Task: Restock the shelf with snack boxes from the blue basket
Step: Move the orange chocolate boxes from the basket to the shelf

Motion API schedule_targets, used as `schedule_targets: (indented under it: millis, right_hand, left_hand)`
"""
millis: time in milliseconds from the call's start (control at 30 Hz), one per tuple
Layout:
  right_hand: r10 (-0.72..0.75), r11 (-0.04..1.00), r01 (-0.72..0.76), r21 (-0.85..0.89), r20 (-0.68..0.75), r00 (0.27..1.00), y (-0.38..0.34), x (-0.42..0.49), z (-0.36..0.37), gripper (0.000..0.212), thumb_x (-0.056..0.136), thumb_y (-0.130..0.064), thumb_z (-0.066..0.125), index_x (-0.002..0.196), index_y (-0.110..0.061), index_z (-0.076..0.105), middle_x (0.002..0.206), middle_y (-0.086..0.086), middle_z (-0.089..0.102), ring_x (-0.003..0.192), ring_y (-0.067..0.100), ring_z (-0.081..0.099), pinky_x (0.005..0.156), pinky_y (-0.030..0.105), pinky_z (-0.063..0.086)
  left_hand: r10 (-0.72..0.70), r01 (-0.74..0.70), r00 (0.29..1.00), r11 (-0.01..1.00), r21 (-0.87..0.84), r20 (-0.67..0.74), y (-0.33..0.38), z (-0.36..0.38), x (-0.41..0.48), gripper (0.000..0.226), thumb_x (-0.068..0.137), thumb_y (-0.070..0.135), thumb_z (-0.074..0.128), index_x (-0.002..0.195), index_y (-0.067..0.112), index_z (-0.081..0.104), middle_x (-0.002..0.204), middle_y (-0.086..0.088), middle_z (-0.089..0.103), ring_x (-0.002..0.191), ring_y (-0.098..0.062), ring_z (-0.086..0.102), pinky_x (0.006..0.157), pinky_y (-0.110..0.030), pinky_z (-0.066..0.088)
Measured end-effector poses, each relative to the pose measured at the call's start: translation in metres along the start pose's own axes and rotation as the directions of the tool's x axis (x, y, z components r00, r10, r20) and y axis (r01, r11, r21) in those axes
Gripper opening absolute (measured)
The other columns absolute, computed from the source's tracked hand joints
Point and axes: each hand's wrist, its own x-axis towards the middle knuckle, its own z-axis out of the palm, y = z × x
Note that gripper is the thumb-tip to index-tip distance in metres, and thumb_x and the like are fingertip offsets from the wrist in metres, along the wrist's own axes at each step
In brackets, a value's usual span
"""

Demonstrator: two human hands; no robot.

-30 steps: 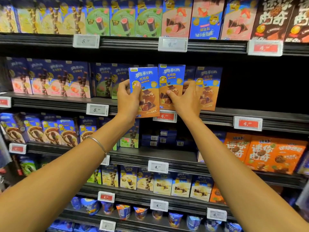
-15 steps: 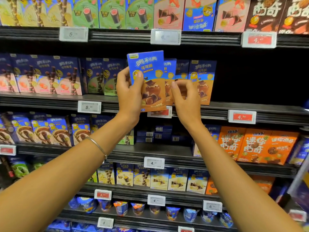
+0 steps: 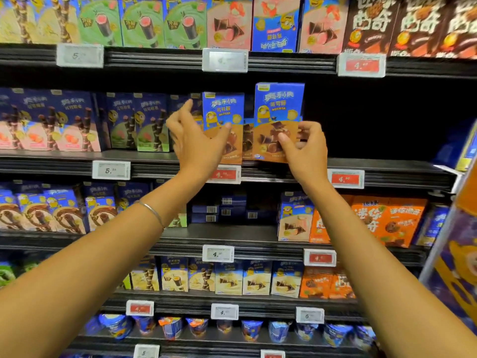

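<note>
Two snack boxes stand upright on the second shelf (image 3: 387, 169) from the top, long axes vertical, printed fronts facing out. The right box (image 3: 278, 109) sits nearer the edge and looks taller; the left box (image 3: 223, 112) stands just beside it, a narrow gap between them showing more boxes behind. Both are flat-sided cardboard cartons, glossy, blue on top and caramel brown below, with a yellow cartoon figure and chocolate cones printed on them.

The right hand (image 3: 307, 148) grasps the right box low down, thumb on its front and curled fingers at its right edge. The left hand (image 3: 198, 143) is released: fingers spread and loosely bent, thumb tip at the left box's front, though contact cannot be told, nothing held. A thin metal bangle (image 3: 152, 211) rings the left wrist. To the right of the boxes the shelf is dark
</note>
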Motion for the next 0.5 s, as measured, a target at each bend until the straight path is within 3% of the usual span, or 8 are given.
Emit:
schedule_targets:
  millis: [67,200,300,500]
  right_hand:
    - [0.017,0.999,-0.016,-0.048,0.015,1.0,0.005,0.001,0.005,0.044,0.093,-0.029,0.071,0.128,-0.011,0.053,0.128,0.011,0.056,0.109,0.022,0.061,0.094,0.043,0.054]
    - [0.013,0.979,-0.016,-0.204,-0.013,1.0,0.013,-0.003,0.014,0.045,0.094,-0.04,0.066,0.131,-0.016,0.057,0.13,0.008,0.051,0.12,0.022,0.05,0.095,0.038,0.05]
    - [0.016,0.958,-0.028,-0.285,-0.043,0.999,0.014,-0.003,0.017,0.049,0.093,-0.047,0.065,0.133,-0.019,0.055,0.132,0.007,0.047,0.123,0.024,0.045,0.094,0.04,0.049]
    - [0.045,0.957,-0.064,-0.283,-0.075,0.996,0.012,0.002,0.017,0.047,0.091,-0.04,0.07,0.129,-0.018,0.052,0.134,0.005,0.048,0.124,0.023,0.048,0.092,0.043,0.052]
  left_hand:
    - [-0.07,0.062,0.995,0.993,0.104,0.071,-0.008,-0.001,0.006,0.109,0.082,0.049,0.085,0.162,0.015,0.02,0.158,-0.012,0.019,0.145,-0.03,0.034,0.118,-0.051,0.039]
    - [-0.174,0.151,0.969,0.979,0.136,0.174,-0.021,0.002,0.012,0.133,0.074,0.052,0.091,0.166,0.015,0.001,0.162,-0.013,0.011,0.151,-0.032,0.026,0.123,-0.05,0.033]
    - [-0.208,0.179,0.958,0.972,0.152,0.199,-0.029,0.003,0.016,0.141,0.071,0.051,0.093,0.166,0.017,-0.006,0.164,-0.014,0.009,0.152,-0.033,0.026,0.124,-0.049,0.032]
    - [-0.251,0.232,0.928,0.968,0.1,0.277,-0.034,0.001,0.023,0.143,0.073,0.047,0.093,0.166,0.016,-0.01,0.167,-0.017,0.013,0.154,-0.034,0.026,0.122,-0.05,0.03]
